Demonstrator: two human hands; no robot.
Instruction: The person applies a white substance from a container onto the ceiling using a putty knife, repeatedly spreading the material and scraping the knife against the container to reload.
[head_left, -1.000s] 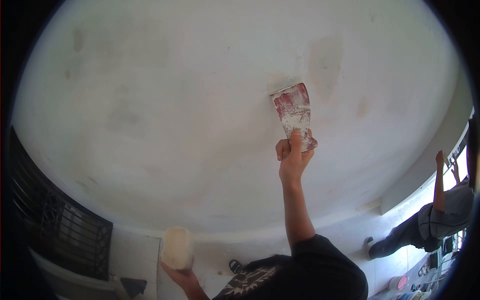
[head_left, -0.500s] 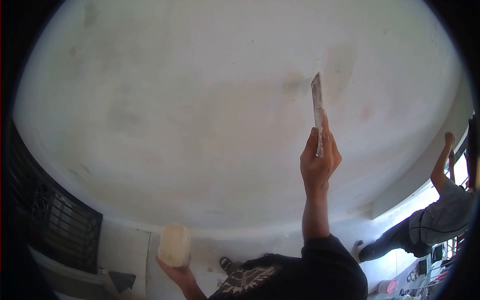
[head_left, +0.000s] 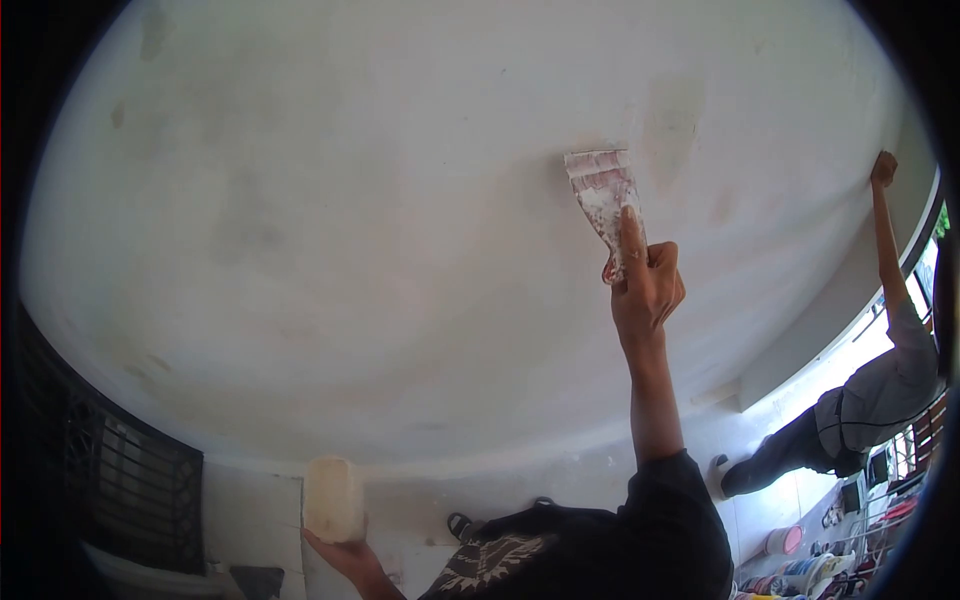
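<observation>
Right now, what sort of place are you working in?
Probably a building under renovation: a bare, patchy ceiling, a putty knife pressed to it by the right hand, and another person reaching up to it nearby.

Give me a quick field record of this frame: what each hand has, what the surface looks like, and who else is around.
right hand: raised, grip closed on putty knife, blade against ceiling
left hand: low, holding putty block
ceiling: white, with darker patches near the blade
other person: at right edge, one arm up to the ceiling
window grille: dark, lower left
</observation>
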